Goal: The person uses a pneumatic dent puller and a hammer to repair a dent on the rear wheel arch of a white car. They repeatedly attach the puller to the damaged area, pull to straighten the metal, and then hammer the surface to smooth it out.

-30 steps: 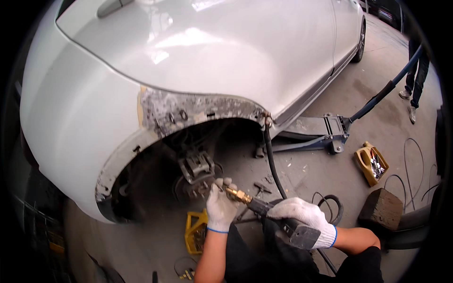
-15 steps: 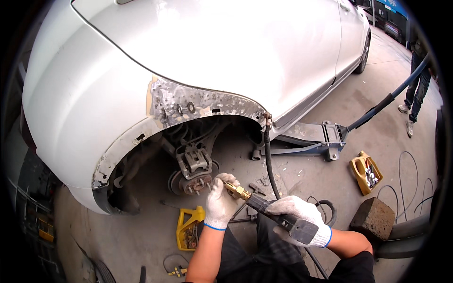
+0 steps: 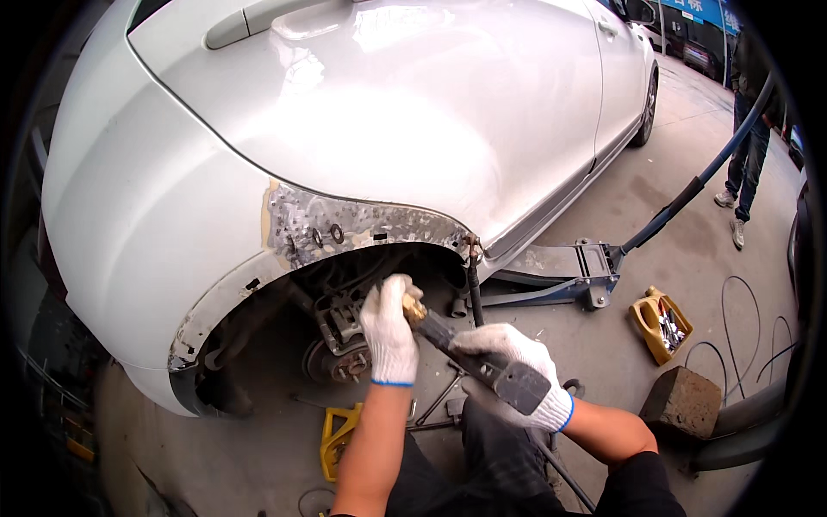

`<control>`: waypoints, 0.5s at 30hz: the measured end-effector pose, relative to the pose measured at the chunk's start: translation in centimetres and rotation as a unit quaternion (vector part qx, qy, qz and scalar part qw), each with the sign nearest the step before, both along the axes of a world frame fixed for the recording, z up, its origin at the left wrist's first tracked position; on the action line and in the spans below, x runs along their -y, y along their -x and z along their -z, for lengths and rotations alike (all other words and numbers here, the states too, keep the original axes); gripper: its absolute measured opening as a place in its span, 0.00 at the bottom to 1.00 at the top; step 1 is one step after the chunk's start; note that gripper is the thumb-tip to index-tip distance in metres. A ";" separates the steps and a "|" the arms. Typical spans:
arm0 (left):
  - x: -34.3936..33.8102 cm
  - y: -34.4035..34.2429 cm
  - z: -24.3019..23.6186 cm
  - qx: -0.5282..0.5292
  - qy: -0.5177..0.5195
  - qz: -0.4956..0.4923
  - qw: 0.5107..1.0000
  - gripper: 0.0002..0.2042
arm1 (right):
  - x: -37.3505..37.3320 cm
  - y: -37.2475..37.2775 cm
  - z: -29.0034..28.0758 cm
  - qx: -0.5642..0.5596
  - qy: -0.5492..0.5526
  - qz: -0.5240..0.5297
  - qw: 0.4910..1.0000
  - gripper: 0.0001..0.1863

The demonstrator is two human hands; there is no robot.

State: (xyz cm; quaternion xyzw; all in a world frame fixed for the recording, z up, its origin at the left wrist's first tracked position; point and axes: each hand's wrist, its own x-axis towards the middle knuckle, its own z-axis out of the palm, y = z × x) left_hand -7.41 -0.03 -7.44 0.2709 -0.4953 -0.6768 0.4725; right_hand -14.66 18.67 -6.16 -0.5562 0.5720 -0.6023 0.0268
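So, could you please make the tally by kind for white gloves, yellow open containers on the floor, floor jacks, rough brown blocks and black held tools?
White gloves: 2
Yellow open containers: 2
Floor jack: 1
Rough brown block: 1
Black held tool: 1
Total: 7

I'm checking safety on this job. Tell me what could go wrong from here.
The left hand is closed at the brass front end of the black tool that the right hand grips; a sudden start or slip might hurt it.

The brake disc is bare, with no wheel on it, and a floor jack reaches under the white car; if the jack shifted, the car could drop.
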 end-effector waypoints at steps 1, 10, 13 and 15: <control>0.6 0.5 -1.3 0.000 0.019 -0.002 1.000 0.13 | 0.6 0.4 -0.7 0.000 0.019 -0.004 1.000 0.26; 3.7 2.5 -6.4 -0.058 0.004 -0.024 0.998 0.13 | 3.8 1.6 -4.4 0.081 0.039 -0.058 0.994 0.24; 4.1 2.6 -6.1 -0.061 0.010 -0.021 0.998 0.13 | 3.9 2.1 -4.5 0.064 0.035 -0.070 0.995 0.24; 3.9 2.7 -6.2 -0.067 0.003 -0.015 0.998 0.13 | 3.6 2.1 -5.0 0.060 0.027 -0.051 0.997 0.24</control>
